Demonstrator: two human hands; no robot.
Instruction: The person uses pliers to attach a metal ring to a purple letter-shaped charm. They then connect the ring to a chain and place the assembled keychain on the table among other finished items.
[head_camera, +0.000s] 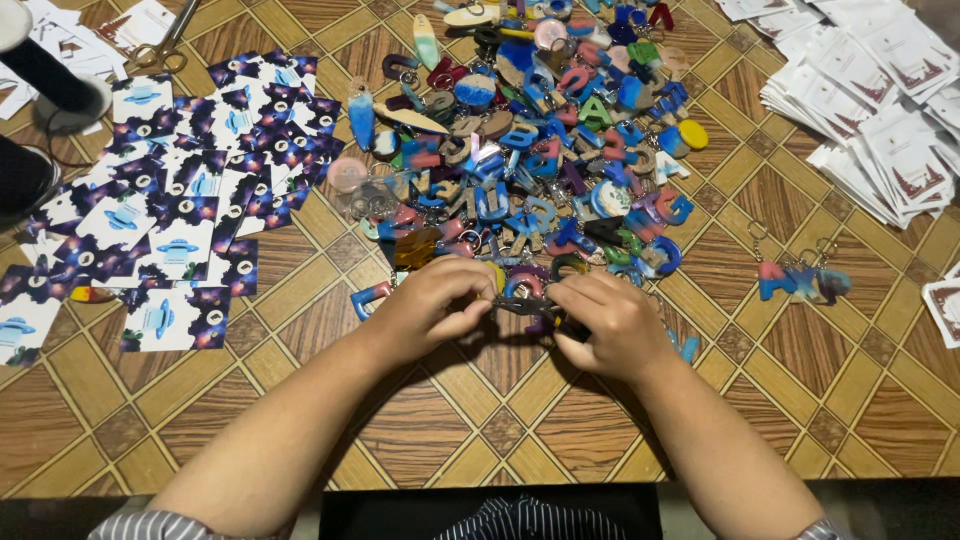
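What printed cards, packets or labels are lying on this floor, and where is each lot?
Printed cards: spread at left, rectangular, dark blue-purple with white panels and a blue saucer shape.
White packets: stacked in fanned rows at upper right, rectangular, dark red mark.
White paper slips: top left corner, under scissors.

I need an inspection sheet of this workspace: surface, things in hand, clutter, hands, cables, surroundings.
Surface: patterned wooden floor.
Things in hand: small keychain piece held between both hands, at the near edge of the pile of coloured letter keychains.
Clutter: blue printed cards left; white packets right; scissors; separate keychain.
Hands: left hand and right hand closed on the piece.
Cables: nothing seen.
Surroundings: dark shoe at left edge.
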